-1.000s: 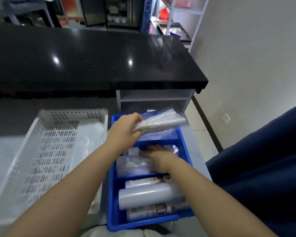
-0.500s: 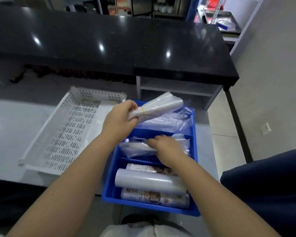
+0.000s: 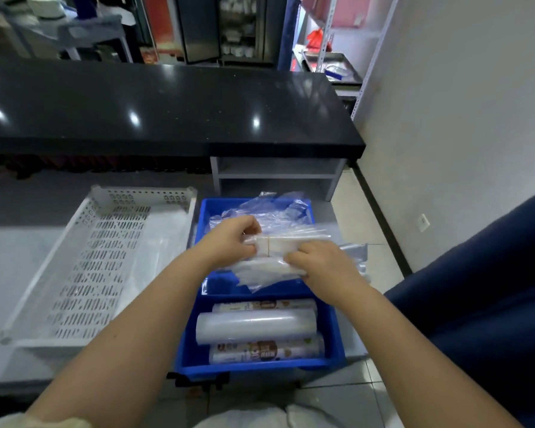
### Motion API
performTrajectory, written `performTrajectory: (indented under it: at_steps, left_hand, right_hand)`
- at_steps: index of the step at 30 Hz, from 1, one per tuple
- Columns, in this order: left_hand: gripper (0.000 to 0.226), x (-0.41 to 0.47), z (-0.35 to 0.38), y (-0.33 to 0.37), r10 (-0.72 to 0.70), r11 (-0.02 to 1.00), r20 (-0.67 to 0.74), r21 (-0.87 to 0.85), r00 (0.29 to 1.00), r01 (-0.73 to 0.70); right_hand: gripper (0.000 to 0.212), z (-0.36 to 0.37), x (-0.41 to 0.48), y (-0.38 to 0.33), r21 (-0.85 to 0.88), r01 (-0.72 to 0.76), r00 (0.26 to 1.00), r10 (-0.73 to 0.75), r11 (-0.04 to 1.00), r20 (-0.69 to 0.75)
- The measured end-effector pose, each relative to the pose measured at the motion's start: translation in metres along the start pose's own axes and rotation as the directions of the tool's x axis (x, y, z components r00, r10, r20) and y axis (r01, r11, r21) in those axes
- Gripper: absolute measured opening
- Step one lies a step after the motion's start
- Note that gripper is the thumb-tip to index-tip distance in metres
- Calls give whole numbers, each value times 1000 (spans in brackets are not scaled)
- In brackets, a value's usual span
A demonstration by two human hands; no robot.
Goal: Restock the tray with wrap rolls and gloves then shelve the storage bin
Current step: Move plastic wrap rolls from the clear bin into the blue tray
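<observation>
Seen from the head camera, the left hand (image 3: pixel 229 239) and right hand (image 3: pixel 322 264) meet over the blue bin (image 3: pixel 260 367). The left grips one end of a banded glove bundle (image 3: pixel 283 245), and the right's fingers curl on a clear packet (image 3: pixel 260 270) just beneath. Wrap rolls (image 3: pixel 257 325) lie in the bin nearer the person than both hands, and the white tray (image 3: pixel 142 196) sits left of the left hand.

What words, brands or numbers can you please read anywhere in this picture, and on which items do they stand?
No text is legible.
On the front printed white wrap roll in the blue plastic bin: brown-red label, too blurred to read.
On the rear printed white wrap roll: label too blurred.
The left hand grips a banded clear glove bundle, the right hand a second clear glove bundle: no print seen.
</observation>
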State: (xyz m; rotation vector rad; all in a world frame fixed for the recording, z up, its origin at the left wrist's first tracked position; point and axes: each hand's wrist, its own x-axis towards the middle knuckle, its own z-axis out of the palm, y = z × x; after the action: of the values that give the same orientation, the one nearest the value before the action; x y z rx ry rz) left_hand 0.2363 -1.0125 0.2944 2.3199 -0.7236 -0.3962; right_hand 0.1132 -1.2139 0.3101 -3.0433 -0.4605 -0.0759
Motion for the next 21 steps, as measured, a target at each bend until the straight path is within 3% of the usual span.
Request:
performTrajectory:
  at_steps: [6,11,16,19,21]
  left_hand:
    - [23,4,23,-25,-83,990,53,121,995,76]
    - [31,-1,19,-28,36,948,-189,316,981,26]
    - [24,-21,-5,-23,104,988,-363,148,926,-53]
    - [26,-41,1,-21,73,993,-250,103,965,-49]
    - [31,-50,15,-22,26,986,-151,168,988,0]
  right_hand:
    - [38,8,-12,2,-36,-62,993,66,997,97]
    - [36,14,0,-3,-63,-28,995,34,998,99]
    - [32,30,40,-24,-65,3,995,4,998,103]
    - [33,42,63,-38,19,2,990,-4,1000,142]
    - [36,54,72,-43,115,-63,979,39,991,202]
